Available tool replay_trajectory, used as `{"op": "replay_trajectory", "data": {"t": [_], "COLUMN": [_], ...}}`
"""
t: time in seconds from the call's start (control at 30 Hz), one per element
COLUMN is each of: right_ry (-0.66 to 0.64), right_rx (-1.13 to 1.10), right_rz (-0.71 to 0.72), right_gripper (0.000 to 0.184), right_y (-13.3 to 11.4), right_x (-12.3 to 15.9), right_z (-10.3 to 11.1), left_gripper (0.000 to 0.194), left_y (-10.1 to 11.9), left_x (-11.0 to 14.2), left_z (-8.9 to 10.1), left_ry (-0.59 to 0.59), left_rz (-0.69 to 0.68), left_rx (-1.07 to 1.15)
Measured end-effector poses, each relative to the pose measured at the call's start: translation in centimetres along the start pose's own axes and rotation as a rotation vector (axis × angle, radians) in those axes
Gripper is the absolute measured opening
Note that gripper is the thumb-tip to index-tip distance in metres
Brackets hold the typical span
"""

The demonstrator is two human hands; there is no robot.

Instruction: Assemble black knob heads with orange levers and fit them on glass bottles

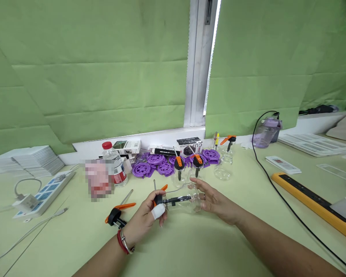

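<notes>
A clear glass bottle (194, 204) lies on its side in the air between my hands, its base to the right. My left hand (150, 213), with a white wrap on the thumb, is closed round the black and orange pump head (158, 199) at the neck. A black tube runs from the head inside the glass. My right hand (215, 202) cups the bottle's base with curved fingers. Left of my left hand, a loose black and orange pump head (115, 217) rests on the table.
Several bottles with pump heads (197, 161) stand behind my hands, near purple plastic discs (165, 168). A red-capped bottle (111, 161) and a power strip (46, 194) are leftward. On the right are a black cable (276, 188), an orange-edged bar (308, 200) and a purple jug (265, 132).
</notes>
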State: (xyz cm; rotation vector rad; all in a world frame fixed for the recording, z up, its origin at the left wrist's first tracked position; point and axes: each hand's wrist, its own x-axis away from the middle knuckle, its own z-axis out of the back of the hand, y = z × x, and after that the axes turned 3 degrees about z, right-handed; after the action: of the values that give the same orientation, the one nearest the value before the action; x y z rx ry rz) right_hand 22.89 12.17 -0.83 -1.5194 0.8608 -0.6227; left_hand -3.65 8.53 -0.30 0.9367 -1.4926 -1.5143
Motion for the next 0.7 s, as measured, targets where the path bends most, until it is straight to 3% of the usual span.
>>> {"op": "replay_trajectory", "data": {"t": [0.3,0.57,0.7], "right_ry": [0.021,0.116,0.088], "right_rx": [-0.037,-0.057,-0.004], "right_rz": [-0.102,-0.277,-0.286], "right_gripper": [0.057,0.063,0.070], "right_y": [1.1,1.6,1.1], "right_x": [-0.3,-0.6,-0.6], "right_z": [0.3,-0.5,-0.4], "left_gripper": [0.041,0.044,0.040], "left_y": [0.2,-0.2,-0.2], "left_x": [0.4,0.2,0.1], "left_z": [-0.4,-0.7,-0.5], "left_ry": [-0.024,-0.028,-0.025], "left_rz": [-0.002,0.005,0.007], "left_rx": [-0.086,-0.029,-0.004]}}
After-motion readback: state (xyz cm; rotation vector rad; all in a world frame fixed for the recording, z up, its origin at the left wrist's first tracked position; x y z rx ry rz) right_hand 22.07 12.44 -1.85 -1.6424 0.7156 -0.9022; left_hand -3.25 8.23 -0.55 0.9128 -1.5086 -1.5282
